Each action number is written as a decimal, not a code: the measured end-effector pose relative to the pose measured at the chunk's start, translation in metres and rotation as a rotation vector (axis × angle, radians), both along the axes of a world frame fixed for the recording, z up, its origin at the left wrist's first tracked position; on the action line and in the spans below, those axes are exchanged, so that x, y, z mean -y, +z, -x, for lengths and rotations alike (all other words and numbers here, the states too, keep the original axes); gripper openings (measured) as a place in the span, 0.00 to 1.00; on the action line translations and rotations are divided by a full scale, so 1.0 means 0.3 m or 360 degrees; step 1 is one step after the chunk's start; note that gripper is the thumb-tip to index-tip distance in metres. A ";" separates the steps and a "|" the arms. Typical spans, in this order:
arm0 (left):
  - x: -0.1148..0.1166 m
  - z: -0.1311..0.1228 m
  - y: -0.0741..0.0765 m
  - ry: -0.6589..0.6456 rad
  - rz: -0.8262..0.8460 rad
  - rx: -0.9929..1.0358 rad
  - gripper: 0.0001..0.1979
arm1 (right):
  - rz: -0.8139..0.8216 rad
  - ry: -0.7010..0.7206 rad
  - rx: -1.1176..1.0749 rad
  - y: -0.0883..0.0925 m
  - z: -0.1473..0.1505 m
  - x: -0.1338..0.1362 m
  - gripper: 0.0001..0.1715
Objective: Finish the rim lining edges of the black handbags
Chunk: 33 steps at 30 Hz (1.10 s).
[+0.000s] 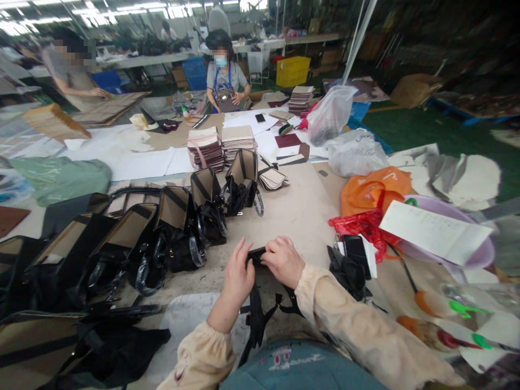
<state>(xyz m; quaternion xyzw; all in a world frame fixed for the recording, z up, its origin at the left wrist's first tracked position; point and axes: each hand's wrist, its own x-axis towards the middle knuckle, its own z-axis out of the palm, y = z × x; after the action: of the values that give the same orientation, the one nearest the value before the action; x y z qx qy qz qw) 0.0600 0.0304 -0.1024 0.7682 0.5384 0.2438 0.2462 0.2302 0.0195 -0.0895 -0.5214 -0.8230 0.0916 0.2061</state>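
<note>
Two bare hands meet over a narrow black bag piece (257,253) at the near middle of the paper-covered worktable (296,197): the right hand (284,261) has its fingers curled in a closed pinch on the right end, while the left hand (239,275) stands half open at the left end, and whether it grips I cannot tell. The piece's long axis runs left to right between them, its right end slightly farther away, with black straps (255,313) lying on the near side and a row of open black bags (173,208) to the left.
</note>
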 end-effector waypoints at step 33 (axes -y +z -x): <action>-0.022 -0.163 0.038 -0.0714 -0.0170 -0.0702 0.12 | 0.0426 -0.0428 -0.0553 -0.086 -0.154 0.212 0.18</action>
<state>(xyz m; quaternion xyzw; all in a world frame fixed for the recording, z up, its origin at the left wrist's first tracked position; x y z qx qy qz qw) 0.1090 0.0370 -0.0909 0.9139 0.3824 0.0391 0.1305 0.2765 -0.0440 -0.1152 -0.6253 -0.6790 0.2598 0.2838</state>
